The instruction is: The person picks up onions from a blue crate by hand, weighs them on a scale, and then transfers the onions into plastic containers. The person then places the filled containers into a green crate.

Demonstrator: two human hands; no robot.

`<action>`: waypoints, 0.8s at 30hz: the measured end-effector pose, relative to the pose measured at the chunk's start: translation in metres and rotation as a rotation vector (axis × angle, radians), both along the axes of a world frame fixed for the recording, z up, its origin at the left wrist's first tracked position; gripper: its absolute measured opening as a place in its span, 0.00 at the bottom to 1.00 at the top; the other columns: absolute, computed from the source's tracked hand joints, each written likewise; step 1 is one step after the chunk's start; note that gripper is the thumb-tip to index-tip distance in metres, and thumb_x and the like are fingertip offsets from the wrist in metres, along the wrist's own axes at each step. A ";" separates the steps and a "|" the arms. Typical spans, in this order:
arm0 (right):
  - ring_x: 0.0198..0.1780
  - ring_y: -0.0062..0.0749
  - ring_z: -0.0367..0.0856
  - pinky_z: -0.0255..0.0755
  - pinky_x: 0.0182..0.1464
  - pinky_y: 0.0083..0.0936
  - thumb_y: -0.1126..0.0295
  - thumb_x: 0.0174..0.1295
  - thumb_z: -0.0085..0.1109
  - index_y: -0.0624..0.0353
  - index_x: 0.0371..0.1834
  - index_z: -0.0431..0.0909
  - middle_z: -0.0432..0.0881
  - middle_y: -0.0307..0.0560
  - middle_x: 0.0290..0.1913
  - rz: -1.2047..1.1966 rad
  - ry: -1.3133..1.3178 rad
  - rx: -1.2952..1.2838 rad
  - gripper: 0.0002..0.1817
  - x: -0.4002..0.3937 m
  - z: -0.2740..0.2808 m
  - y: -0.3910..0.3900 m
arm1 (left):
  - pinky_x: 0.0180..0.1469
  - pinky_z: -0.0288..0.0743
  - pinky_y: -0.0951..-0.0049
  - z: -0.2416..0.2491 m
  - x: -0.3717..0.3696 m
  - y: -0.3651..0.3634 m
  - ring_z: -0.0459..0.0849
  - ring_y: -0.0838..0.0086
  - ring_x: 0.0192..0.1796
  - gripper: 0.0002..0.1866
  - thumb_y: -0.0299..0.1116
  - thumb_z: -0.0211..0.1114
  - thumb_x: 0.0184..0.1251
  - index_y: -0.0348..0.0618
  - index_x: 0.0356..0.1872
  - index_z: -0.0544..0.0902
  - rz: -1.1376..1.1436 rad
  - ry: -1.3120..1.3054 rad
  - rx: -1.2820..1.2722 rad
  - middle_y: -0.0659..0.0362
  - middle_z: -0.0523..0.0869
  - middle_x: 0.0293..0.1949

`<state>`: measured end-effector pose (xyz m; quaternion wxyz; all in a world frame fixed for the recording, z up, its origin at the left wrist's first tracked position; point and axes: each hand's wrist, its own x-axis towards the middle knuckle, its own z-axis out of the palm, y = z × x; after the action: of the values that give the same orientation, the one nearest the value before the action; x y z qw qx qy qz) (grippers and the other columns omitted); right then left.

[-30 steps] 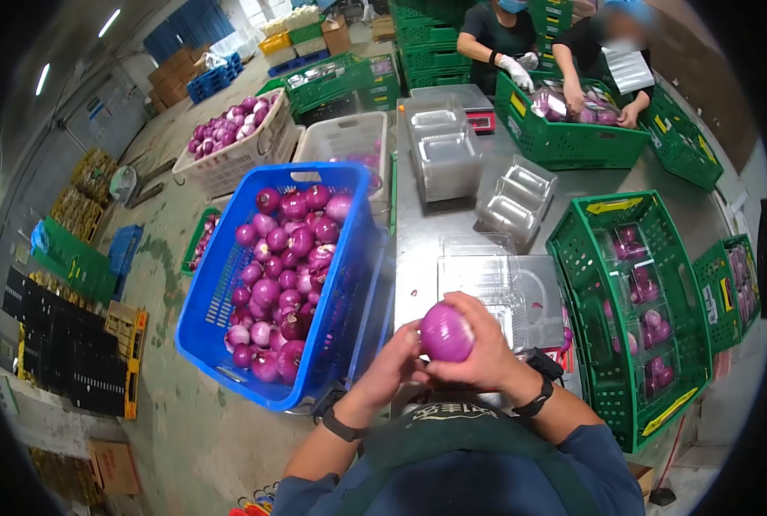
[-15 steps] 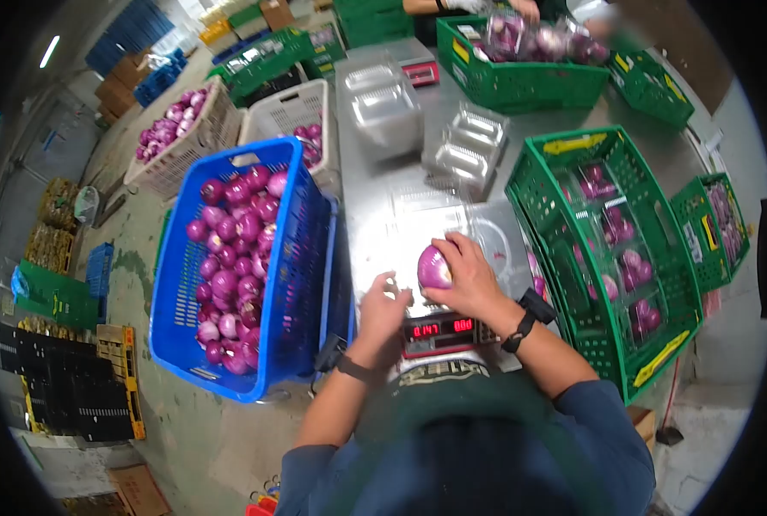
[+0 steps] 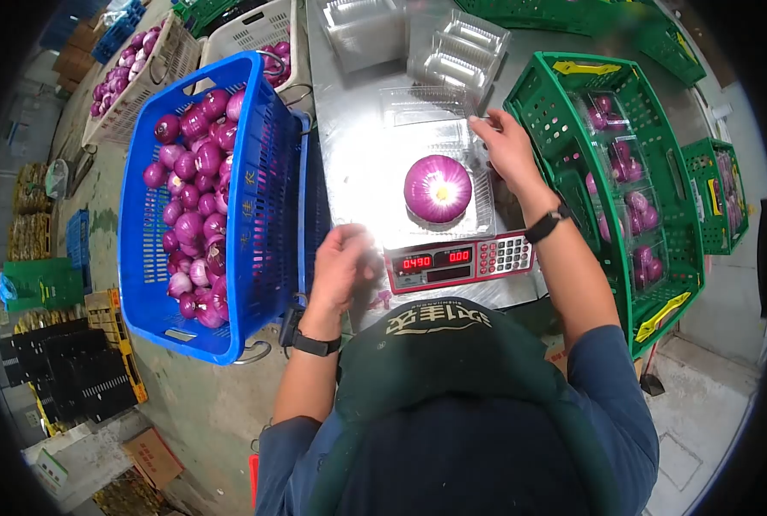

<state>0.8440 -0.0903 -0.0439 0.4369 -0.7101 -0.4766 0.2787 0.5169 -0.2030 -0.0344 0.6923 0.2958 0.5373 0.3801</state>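
Note:
A large purple onion (image 3: pixel 438 188) lies in an open clear plastic clamshell box (image 3: pixel 480 225) on a red digital scale (image 3: pixel 435 265). The scale's left display reads 0.490. My right hand (image 3: pixel 508 153) is at the box's upper right edge, thumb and fingers apart, holding nothing. Left of the scale, my left hand (image 3: pixel 342 265) hovers with loosely bent fingers and no object in it. Close beside that hand stands a blue crate (image 3: pixel 267 206) full of purple onions (image 3: pixel 196 193).
Stacked clear boxes (image 3: pixel 365 39) and more clamshells (image 3: pixel 461 56) sit at the far side of the steel table (image 3: pixel 336 112). On the right, a green crate (image 3: pixel 564 206) holds packed onions. Pale crates (image 3: pixel 164 64) with onions stand behind the blue one.
My right hand has let go of the onion and moved up and right to the box edge. My left hand has drawn away left. The scale reading rose from 0.147 to 0.490.

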 end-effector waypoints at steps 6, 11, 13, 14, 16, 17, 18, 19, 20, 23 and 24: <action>0.35 0.25 0.80 0.75 0.36 0.25 0.81 0.54 0.63 0.68 0.70 0.73 0.82 0.39 0.39 0.079 0.440 -0.088 0.35 0.002 0.026 0.017 | 0.41 0.86 0.65 0.005 0.014 -0.006 0.91 0.61 0.43 0.17 0.26 0.63 0.72 0.37 0.58 0.74 -0.114 -0.352 -0.074 0.50 0.87 0.43; 0.57 0.52 0.80 0.74 0.62 0.40 0.74 0.47 0.68 0.53 0.77 0.69 0.81 0.61 0.57 0.577 -0.445 0.091 0.46 0.018 0.055 -0.100 | 0.47 0.83 0.58 0.015 0.008 -0.007 0.90 0.54 0.49 0.17 0.32 0.59 0.73 0.37 0.59 0.75 -0.169 -0.363 -0.016 0.45 0.89 0.46; 0.41 0.54 0.86 0.78 0.46 0.43 0.66 0.53 0.64 0.42 0.87 0.50 0.83 0.58 0.39 0.647 -0.232 -0.267 0.54 0.016 0.055 -0.137 | 0.42 0.83 0.60 0.000 0.006 -0.001 0.90 0.56 0.48 0.11 0.34 0.61 0.73 0.41 0.52 0.80 -0.149 -0.447 -0.064 0.47 0.89 0.44; 0.35 0.51 0.86 0.78 0.40 0.40 0.67 0.52 0.63 0.43 0.88 0.46 0.81 0.54 0.29 0.595 -0.009 -0.250 0.56 0.010 0.061 -0.147 | 0.34 0.82 0.66 0.003 0.015 0.002 0.89 0.59 0.40 0.04 0.27 0.63 0.70 0.42 0.39 0.76 -0.118 -0.329 -0.087 0.54 0.83 0.34; 0.27 0.37 0.84 0.77 0.30 0.33 0.72 0.57 0.60 0.54 0.81 0.63 0.82 0.48 0.27 0.337 0.200 -0.247 0.42 0.000 0.042 -0.151 | 0.31 0.78 0.69 -0.005 0.020 0.005 0.86 0.62 0.35 0.05 0.24 0.64 0.68 0.42 0.37 0.74 -0.136 -0.236 -0.037 0.55 0.81 0.31; 0.26 0.34 0.84 0.76 0.28 0.32 0.74 0.59 0.59 0.57 0.77 0.68 0.82 0.46 0.27 0.225 0.371 -0.303 0.37 -0.006 0.037 -0.149 | 0.30 0.78 0.69 -0.009 0.022 0.007 0.85 0.62 0.34 0.06 0.23 0.64 0.68 0.42 0.36 0.74 -0.156 -0.225 -0.011 0.55 0.80 0.30; 0.25 0.30 0.83 0.75 0.26 0.30 0.75 0.60 0.57 0.60 0.73 0.74 0.83 0.45 0.27 0.119 0.548 -0.356 0.32 -0.010 0.035 -0.150 | 0.30 0.77 0.70 -0.011 0.021 0.010 0.85 0.63 0.33 0.06 0.23 0.64 0.67 0.41 0.36 0.74 -0.170 -0.210 0.013 0.55 0.80 0.30; 0.23 0.28 0.82 0.74 0.24 0.28 0.76 0.61 0.57 0.62 0.68 0.76 0.83 0.44 0.28 0.098 0.573 -0.314 0.28 -0.012 0.036 -0.153 | 0.29 0.76 0.71 -0.012 0.021 0.014 0.85 0.63 0.32 0.06 0.21 0.63 0.66 0.41 0.35 0.74 -0.187 -0.163 0.056 0.53 0.82 0.30; 0.22 0.25 0.81 0.73 0.22 0.26 0.77 0.62 0.56 0.64 0.63 0.79 0.84 0.43 0.28 0.078 0.596 -0.271 0.23 -0.013 0.038 -0.156 | 0.30 0.76 0.71 -0.010 0.020 0.015 0.85 0.63 0.32 0.06 0.20 0.63 0.66 0.41 0.35 0.74 -0.208 -0.161 0.084 0.52 0.83 0.31; 0.31 0.24 0.83 0.75 0.32 0.24 0.75 0.63 0.59 0.67 0.58 0.80 0.84 0.43 0.33 0.116 0.591 -0.196 0.19 -0.003 0.062 -0.167 | 0.31 0.77 0.70 0.005 0.025 0.011 0.85 0.64 0.31 0.09 0.15 0.63 0.64 0.41 0.36 0.75 -0.242 -0.199 0.142 0.48 0.86 0.34; 0.36 0.25 0.84 0.77 0.38 0.24 0.74 0.63 0.61 0.68 0.58 0.79 0.84 0.44 0.36 0.149 0.575 -0.181 0.20 0.000 0.070 -0.171 | 0.31 0.76 0.70 0.012 0.029 0.008 0.84 0.64 0.31 0.09 0.16 0.65 0.63 0.42 0.37 0.75 -0.261 -0.205 0.182 0.50 0.85 0.33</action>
<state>0.8440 -0.2613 0.0256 0.4673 -0.6013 -0.3576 0.5406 0.5461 -0.1951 -0.0222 0.7572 0.3843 0.3844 0.3623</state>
